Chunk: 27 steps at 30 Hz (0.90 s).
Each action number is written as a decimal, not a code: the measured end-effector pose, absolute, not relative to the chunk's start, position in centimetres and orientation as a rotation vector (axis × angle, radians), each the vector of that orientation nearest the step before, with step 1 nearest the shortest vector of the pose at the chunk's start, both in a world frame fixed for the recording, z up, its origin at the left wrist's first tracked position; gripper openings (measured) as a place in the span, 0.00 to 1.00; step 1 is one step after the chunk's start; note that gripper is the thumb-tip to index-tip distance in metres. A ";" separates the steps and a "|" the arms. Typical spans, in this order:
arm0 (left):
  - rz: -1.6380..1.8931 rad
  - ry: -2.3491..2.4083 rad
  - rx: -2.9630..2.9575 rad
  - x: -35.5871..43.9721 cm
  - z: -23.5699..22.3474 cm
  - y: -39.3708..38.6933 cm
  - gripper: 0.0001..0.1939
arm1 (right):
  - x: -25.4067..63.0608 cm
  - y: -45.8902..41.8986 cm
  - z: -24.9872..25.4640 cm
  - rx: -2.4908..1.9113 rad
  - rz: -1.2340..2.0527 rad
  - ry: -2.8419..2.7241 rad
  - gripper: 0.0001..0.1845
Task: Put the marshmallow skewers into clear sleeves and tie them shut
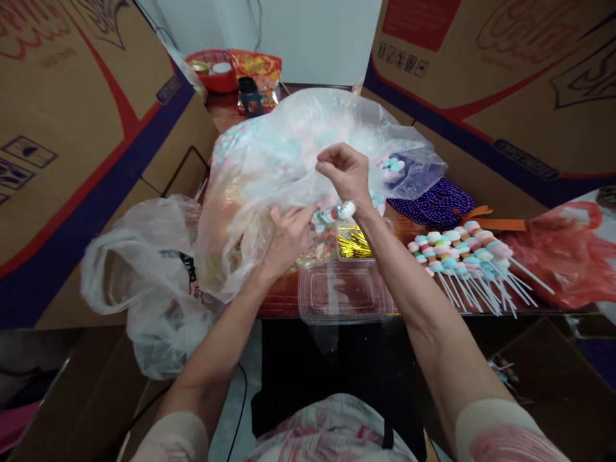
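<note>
My left hand (pixel 290 236) is low over the front of a large clear plastic bag (pixel 298 138) full of pastel marshmallows. Its fingers are closed at one end of a marshmallow stick (pixel 331 215) that looks wrapped in clear film, pointing right toward my other wrist. Higher up, in front of the bag, my right hand (pixel 347 173) has thumb and forefinger pinched together; anything between them is too small to make out. Just below the marshmallow stick are gold twist ties (pixel 353 244) in a clear tub. A clear plastic container (pixel 346 292) sits at the table's front edge.
Marshmallow skewers (pixel 462 250) lie piled at right, beside a purple patterned bundle (pixel 428 202) and a red plastic bag (pixel 568 250). A white carrier bag (pixel 149 276) hangs over the left edge. Large cartons (pixel 481 96) flank the table. A red basket (pixel 214 77) stands behind.
</note>
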<state>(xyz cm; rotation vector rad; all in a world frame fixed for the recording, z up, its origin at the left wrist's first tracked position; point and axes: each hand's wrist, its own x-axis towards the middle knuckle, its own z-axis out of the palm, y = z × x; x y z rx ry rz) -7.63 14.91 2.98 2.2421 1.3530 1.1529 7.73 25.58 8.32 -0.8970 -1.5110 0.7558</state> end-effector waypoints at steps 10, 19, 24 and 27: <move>1.236 1.900 1.932 -9.7 0.3 26.3 0.18 | 11.9 29.9 6.9 -1.291 0.191 -2.158 0.19; 1.280 2.019 2.043 -9.1 -0.2 29.0 0.16 | 20.3 32.4 4.8 -1.659 -0.358 -2.143 0.37; 0.989 1.975 2.062 -9.1 -0.5 28.6 0.19 | 21.8 36.1 0.9 -1.878 -0.267 -2.050 0.35; 0.924 1.978 2.058 -9.0 -0.4 28.2 0.22 | 22.5 35.7 -0.5 -1.859 -0.218 -2.013 0.34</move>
